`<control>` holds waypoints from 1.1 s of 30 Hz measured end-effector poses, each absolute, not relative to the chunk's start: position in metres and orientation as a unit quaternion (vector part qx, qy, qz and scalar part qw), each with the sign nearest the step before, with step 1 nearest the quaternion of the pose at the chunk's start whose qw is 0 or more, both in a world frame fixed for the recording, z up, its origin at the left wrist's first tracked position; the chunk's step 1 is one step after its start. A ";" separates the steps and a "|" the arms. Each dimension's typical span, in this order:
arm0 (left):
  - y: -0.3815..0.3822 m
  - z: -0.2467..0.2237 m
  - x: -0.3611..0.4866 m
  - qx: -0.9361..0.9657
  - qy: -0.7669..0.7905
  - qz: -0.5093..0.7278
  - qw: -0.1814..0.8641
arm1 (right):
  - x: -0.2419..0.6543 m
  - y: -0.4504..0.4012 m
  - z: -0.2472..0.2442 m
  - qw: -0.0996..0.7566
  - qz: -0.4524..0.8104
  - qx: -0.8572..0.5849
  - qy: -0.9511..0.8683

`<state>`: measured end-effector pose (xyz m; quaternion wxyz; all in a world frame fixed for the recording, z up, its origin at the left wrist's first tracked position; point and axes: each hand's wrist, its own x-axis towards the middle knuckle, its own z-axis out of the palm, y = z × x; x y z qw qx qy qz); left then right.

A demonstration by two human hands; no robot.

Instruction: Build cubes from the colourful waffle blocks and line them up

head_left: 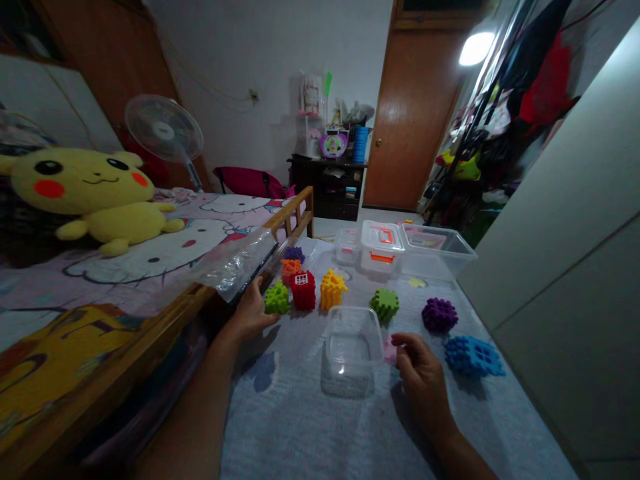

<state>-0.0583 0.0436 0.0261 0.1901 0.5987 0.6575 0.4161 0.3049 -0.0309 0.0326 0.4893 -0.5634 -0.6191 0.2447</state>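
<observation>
At the table's left edge, my left hand (251, 311) curves round the near left side of a light green knobbly block (277, 298), thumb at its base. My right hand (419, 367) has its fingertips pinched on a small pink piece (389, 348), partly hidden by the fingers. Just left of that piece stands an open clear plastic tub (353, 383) with nothing visible inside. Red (303, 291) and yellow (332, 290) blocks stand beyond the tub, with a green block (385, 305) to their right. Purple (439, 315) and blue (474, 356) blocks lie beyond my right hand.
Orange (291, 268) and dark purple (294, 254) blocks sit at the far left. Clear bins, one a lidded box (382, 247) with orange clasps, line the table's far end. A plastic bag (240, 265) drapes over the wooden bed rail (185, 310). A white cabinet (560, 200) borders the right.
</observation>
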 end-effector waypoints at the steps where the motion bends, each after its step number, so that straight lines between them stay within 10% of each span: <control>1: 0.045 0.025 -0.059 0.594 0.664 0.409 0.198 | 0.305 -0.031 0.032 0.488 0.248 -0.565 -0.617; 16: 0.053 0.012 -0.063 0.598 0.684 0.348 0.230 | 0.323 -0.027 0.065 0.480 0.290 -0.569 -0.602; 23: 0.054 0.013 -0.063 0.622 0.685 0.313 0.216 | 0.410 -0.039 0.120 0.373 0.077 -0.649 -0.659; 33: 0.056 0.009 -0.065 0.624 0.683 0.313 0.213 | 0.477 -0.028 0.057 0.210 0.075 -0.632 -0.742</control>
